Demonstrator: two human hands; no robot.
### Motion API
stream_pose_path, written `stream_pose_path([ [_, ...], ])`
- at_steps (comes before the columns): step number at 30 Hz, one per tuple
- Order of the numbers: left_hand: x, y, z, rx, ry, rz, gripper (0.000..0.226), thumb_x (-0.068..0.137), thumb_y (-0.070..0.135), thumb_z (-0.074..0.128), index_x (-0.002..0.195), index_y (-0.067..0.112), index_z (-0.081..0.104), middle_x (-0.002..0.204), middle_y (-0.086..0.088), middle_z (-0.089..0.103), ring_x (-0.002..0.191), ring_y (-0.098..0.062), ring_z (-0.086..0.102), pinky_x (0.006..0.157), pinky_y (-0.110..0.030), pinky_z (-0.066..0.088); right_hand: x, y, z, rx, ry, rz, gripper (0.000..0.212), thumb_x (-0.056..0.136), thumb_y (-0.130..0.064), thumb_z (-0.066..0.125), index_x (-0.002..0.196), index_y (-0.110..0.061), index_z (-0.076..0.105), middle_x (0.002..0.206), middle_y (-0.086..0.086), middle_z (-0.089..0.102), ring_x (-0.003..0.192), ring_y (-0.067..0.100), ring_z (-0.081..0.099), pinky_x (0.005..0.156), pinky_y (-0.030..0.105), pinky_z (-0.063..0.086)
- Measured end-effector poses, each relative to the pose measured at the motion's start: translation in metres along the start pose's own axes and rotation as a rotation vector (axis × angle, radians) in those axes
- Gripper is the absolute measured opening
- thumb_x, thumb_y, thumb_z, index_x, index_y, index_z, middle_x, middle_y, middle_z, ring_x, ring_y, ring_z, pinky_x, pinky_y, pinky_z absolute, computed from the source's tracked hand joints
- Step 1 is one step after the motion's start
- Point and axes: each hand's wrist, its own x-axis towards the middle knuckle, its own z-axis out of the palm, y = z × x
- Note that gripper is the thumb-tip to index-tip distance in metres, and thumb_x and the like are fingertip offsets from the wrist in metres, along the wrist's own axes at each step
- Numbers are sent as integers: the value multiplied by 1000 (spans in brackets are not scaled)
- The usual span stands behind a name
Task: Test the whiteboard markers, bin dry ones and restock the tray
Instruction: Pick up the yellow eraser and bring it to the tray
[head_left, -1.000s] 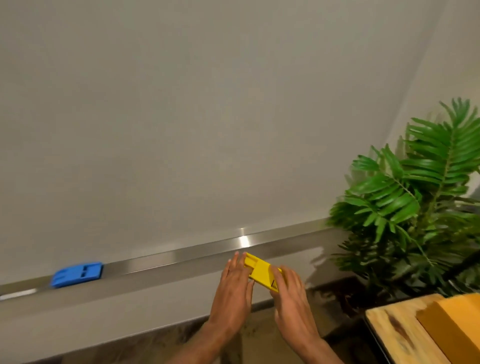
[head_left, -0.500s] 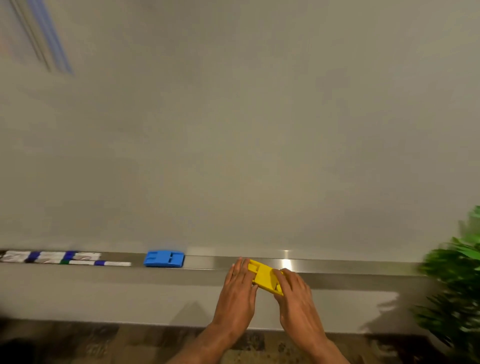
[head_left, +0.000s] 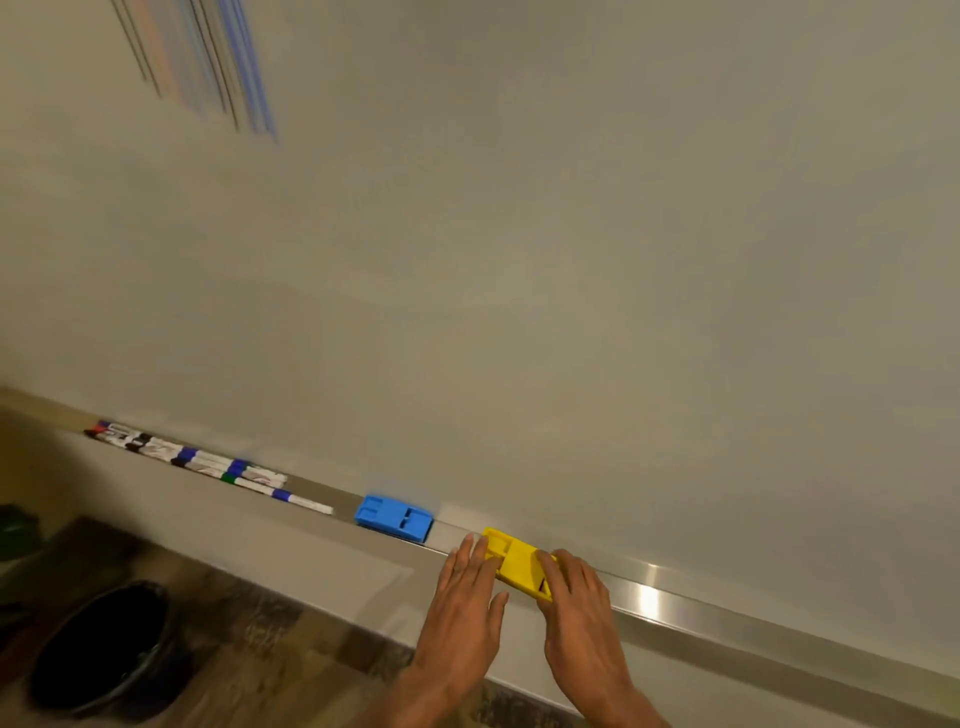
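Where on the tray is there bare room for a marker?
Widest: the bare silver metal tray right of the right hand. A short gap lies between the row of whiteboard markers and the blue plastic eraser. Crowded: around the yellow plastic eraser, touched by the left hand too.

Print on markers (head_left: 208, 464) illegible

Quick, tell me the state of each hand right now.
Left hand: open, straight fingers resting on the yellow eraser, at its left end.
Right hand: open, fingers laid flat over the eraser's right end.
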Motion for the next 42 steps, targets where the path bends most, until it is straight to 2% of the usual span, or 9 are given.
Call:
stream_pose_path([
  [18, 65, -91, 38, 198, -236, 7, 70, 105, 53, 10, 160, 19, -17, 162, 3, -32, 152, -17, -30, 125, -32, -17, 83, 1, 103, -86, -189, 54, 103, 33, 2, 93, 124, -20, 51, 115, 9, 66, 98, 30, 68, 81, 42, 58],
  [20, 73, -106, 43, 210, -212, 14, 65, 110, 40, 26, 162, 15, -4, 164, 0, -21, 155, -20, -18, 125, -32, -18, 90, -1, 118, -105, -218, 78, 105, 29, 3, 93, 124, -20, 53, 116, 9, 66, 100, 31, 67, 82, 43, 58],
  [23, 79, -116, 53, 280, -442, 66, 65, 95, 46, 31, 144, 12, 56, 156, -7, 42, 143, -22, 46, 122, -35, 5, 95, -2, 133, -127, -253, 112, 104, 28, 5, 92, 124, -19, 58, 118, 10, 65, 103, 32, 67, 84, 45, 57],
  [24, 80, -118, 56, 333, -402, 81, 66, 92, 47, 31, 139, 13, 62, 152, -6, 50, 137, -22, 53, 120, -35, 8, 98, -2, 138, -128, -261, 123, 102, 30, 6, 91, 124, -19, 60, 119, 10, 65, 105, 33, 66, 85, 45, 57],
  [29, 89, -141, 63, 276, -286, 86, 68, 109, 39, 31, 154, 13, -15, 160, -2, -25, 150, -24, -24, 117, -37, -30, 106, -3, 160, -135, -308, 164, 100, 35, 10, 88, 127, -19, 61, 125, 10, 63, 112, 34, 63, 93, 46, 53],
  [31, 90, -149, 68, 295, -299, 62, 76, 102, 42, 49, 159, 9, 10, 165, -8, -1, 156, -29, 3, 125, -41, -15, 109, -4, 166, -133, -312, 168, 100, 37, 11, 87, 128, -20, 60, 127, 10, 62, 114, 34, 62, 94, 46, 52],
  [34, 91, -155, 78, 334, -359, -1, 88, 66, 55, 87, 136, 8, 64, 145, -11, 58, 132, -26, 58, 117, -40, 11, 112, -6, 173, -139, -319, 159, 104, 28, 9, 89, 124, -20, 61, 120, 10, 64, 106, 33, 66, 87, 45, 56],
  [38, 96, -167, 85, 384, -320, 8, 94, 55, 54, 93, 131, 5, 67, 140, -14, 63, 128, -29, 61, 116, -44, 14, 112, -6, 183, -125, -323, 171, 113, 27, 6, 93, 128, -23, 51, 122, 11, 63, 107, 33, 65, 85, 45, 57],
  [42, 93, -166, 85, 391, -316, -7, 93, 59, 49, 92, 134, 2, 63, 142, -18, 60, 134, -34, 52, 113, -50, 39, 111, -11, 187, -115, -320, 197, 104, 32, 6, 95, 125, -21, 55, 125, 16, 62, 108, 35, 66, 82, 44, 58],
])
